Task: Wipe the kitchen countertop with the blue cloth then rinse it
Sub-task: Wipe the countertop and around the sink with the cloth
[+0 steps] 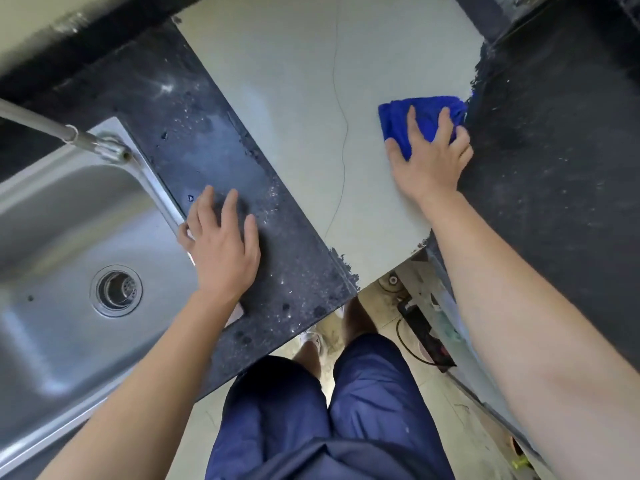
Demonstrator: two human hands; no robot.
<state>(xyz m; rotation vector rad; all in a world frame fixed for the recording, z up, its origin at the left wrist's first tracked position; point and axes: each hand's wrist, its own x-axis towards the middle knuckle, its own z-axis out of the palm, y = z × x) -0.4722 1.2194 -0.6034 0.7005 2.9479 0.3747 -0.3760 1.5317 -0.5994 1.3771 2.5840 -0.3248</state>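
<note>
The blue cloth point(394, 123) is lying bunched on the pale section of the worktop point(294, 98), far right, its right edge touching the dark slab point(554, 133) there. You are pressing it down with your right hand point(429, 161), fingers point(412, 119) spread and fairly straight rather than curling round it. Your left hand point(221, 247) is resting flat, fingers open, on the dark strip point(194, 150) at the near left, just beside the steel sink point(52, 237).

The floor point(464, 414) has pale tiles with some dirty marks, and a thin black cord point(398, 336) lies curled on it. A shiny steel sink point(52, 237) with a round drain point(116, 291) sits on the left, below a cream wall point(27, 22).
</note>
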